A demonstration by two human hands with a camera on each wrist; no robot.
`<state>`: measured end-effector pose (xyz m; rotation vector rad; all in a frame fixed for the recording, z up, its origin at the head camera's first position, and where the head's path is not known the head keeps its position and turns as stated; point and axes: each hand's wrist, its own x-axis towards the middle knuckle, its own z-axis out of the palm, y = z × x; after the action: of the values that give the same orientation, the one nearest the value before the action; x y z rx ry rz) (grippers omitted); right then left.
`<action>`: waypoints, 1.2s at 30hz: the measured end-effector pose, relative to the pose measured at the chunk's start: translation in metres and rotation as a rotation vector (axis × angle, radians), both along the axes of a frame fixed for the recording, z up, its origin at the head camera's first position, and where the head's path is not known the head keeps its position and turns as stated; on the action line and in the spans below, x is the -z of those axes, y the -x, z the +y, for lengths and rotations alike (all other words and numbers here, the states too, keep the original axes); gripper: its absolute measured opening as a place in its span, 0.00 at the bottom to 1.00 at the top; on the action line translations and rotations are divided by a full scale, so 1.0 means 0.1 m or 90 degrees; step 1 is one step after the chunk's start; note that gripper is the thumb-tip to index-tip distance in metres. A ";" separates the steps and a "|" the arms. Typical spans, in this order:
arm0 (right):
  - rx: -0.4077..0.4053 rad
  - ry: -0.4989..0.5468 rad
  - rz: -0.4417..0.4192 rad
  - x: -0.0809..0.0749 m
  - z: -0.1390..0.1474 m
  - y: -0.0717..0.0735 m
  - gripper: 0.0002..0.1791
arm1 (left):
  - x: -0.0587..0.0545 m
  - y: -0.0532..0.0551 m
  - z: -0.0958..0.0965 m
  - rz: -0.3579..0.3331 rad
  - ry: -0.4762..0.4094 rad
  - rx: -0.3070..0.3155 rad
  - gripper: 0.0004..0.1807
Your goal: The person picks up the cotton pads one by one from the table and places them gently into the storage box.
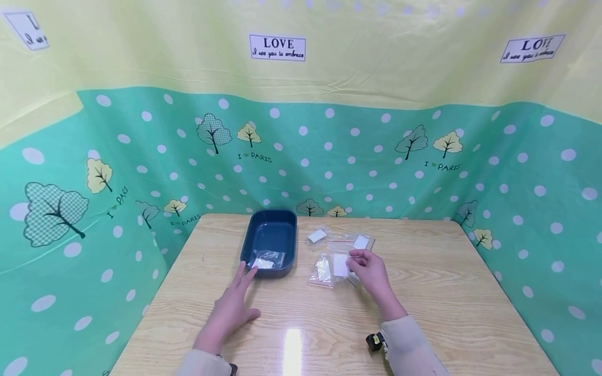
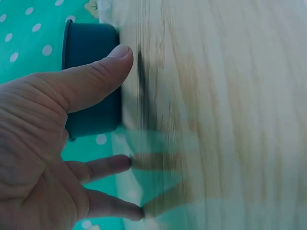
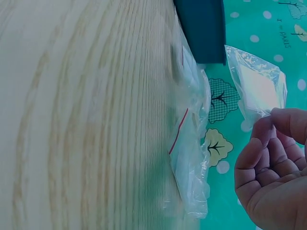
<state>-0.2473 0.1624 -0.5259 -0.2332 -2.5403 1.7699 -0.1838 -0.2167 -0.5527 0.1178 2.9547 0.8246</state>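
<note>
My right hand point(image 1: 373, 274) pinches a clear plastic bag point(image 3: 259, 88) with a white flat piece inside, between thumb and index finger. In the right wrist view this bag is raised above the table. My left hand point(image 1: 230, 310) has its fingers spread at the near left corner of a dark blue tray point(image 1: 270, 235). Its thumb stands out to the side, and in the left wrist view two fingertips meet the tabletop. Inside the tray's near end lies another clear bag point(image 1: 269, 258) with white contents. Whether the left fingers touch the tray I cannot tell.
Several more clear bags with white pieces lie right of the tray: one near my right hand point(image 1: 322, 270), one behind it point(image 1: 362, 242), one farther back point(image 1: 317, 236). The wooden table point(image 1: 423, 261) ends at a green polka-dot curtain point(image 1: 348, 156) around its back and sides.
</note>
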 end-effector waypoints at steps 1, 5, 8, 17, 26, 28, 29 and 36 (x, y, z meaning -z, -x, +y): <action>-0.001 -0.001 0.000 0.00 0.00 0.00 0.15 | 0.01 0.02 0.02 0.002 0.002 -0.001 0.67; -0.009 -0.010 0.005 -0.03 -0.04 0.02 0.15 | 0.05 0.08 0.11 0.015 0.005 -0.004 0.67; -0.023 -0.012 0.014 -0.08 -0.09 0.06 0.15 | 0.06 0.10 0.16 0.022 0.012 -0.006 0.68; -0.075 0.020 0.050 -0.24 -0.37 0.25 0.15 | 0.04 0.11 0.22 0.022 0.008 -0.017 0.69; -0.110 0.034 0.053 -0.27 -0.79 0.43 0.13 | 0.06 0.10 0.24 0.017 0.013 -0.025 0.69; -0.114 0.042 0.048 -0.27 -0.88 0.46 0.13 | 0.06 0.10 0.24 0.017 0.013 -0.026 0.69; -0.114 0.049 0.044 -0.27 -0.92 0.48 0.14 | 0.06 0.10 0.24 0.019 0.013 -0.024 0.69; -0.081 0.110 0.003 -0.26 -1.18 0.55 0.14 | 0.06 0.09 0.25 0.014 0.007 -0.022 0.69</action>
<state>-0.3022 0.0445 -0.4999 -0.0723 -2.4514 2.0352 -0.1927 -0.1920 -0.5582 0.0763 2.9889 0.8172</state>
